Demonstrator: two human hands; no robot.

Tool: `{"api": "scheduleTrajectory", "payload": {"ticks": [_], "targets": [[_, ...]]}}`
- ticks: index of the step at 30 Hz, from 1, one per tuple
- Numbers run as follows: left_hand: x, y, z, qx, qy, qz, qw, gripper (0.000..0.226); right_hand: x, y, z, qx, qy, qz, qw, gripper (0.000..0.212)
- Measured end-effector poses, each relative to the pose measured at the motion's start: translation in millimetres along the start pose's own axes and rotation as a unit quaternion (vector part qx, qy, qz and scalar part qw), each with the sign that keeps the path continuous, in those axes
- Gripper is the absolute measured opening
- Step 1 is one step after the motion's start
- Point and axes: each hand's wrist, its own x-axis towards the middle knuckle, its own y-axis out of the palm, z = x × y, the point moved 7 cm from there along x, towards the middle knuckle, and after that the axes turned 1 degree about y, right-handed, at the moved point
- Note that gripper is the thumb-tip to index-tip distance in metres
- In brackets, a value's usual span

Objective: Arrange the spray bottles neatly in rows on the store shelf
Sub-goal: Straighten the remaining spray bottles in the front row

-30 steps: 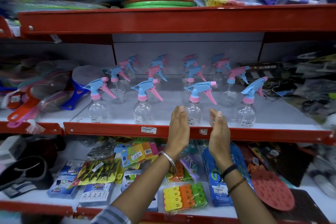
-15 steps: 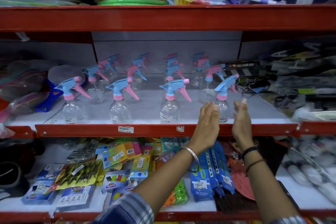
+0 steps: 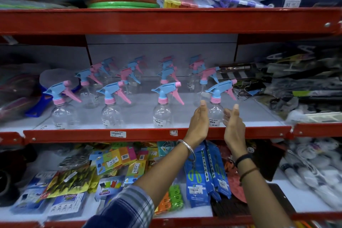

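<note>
Clear spray bottles with blue and pink trigger heads stand in rows on the middle shelf [image 3: 140, 134], whose front rail is red. Several stand along the front edge. The rightmost front bottle [image 3: 215, 111] sits between my two hands. My left hand [image 3: 199, 116] is flat and upright just left of that bottle. My right hand [image 3: 233, 120] is flat and upright just right of it. The fingers of both are straight and the palms face each other. Neither hand grips the bottle. Another front bottle [image 3: 162, 109] stands further left.
Dark packaged goods [image 3: 288, 87] crowd the shelf right of the bottles. A blue handled item [image 3: 39, 102] lies at the left. Colourful packets [image 3: 114, 161] fill the shelf below. The upper red shelf [image 3: 166, 20] overhangs close above the bottles.
Both hands moved from either side of the third front bottle to either side of the rightmost front bottle. The view shifted right with them.
</note>
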Motion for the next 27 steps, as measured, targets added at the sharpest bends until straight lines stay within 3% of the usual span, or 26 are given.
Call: {"api": "scheduleTrajectory", "payload": {"ticks": [3, 5, 7, 9, 12, 15, 17, 21, 27], "targets": [[1, 0, 0, -0.002, 0.000, 0.008, 1.000, 0.083, 1, 0, -4, -0.010, -0.005, -0.011, 1.000, 0.061], [-1, 0, 3, 0.005, 0.012, 0.004, 1.000, 0.077, 1, -1, -7, -0.031, -0.012, -0.043, 0.998, 0.062], [-10, -6, 6, 0.004, 0.047, -0.036, 0.998, 0.060, -7, -6, -4, -0.028, -0.055, -0.100, 0.993, 0.060], [-24, -22, 6, 0.003, 0.112, -0.125, 0.986, 0.043, -21, -2, 3, -0.002, -0.114, -0.126, 0.985, 0.055], [-43, -63, 14, -0.019, 0.176, -0.272, 0.946, 0.039, -41, 28, 5, 0.025, -0.161, -0.044, 0.986, 0.055], [-45, -105, 27, -0.010, 0.144, -0.351, 0.925, 0.052, -51, 75, -8, 0.064, -0.095, 0.090, 0.989, 0.069], [-36, -123, 33, -0.001, 0.108, -0.345, 0.932, 0.062, -52, 100, -16, 0.071, -0.044, 0.142, 0.986, 0.077], [-15, -134, 39, -0.010, 0.019, -0.246, 0.969, 0.068, -49, 127, -19, 0.080, 0.023, 0.181, 0.980, 0.085], [-21, -133, 37, 0.009, -0.019, -0.182, 0.983, 0.085, -48, 133, -8, 0.065, 0.014, 0.183, 0.981, 0.056]]}}
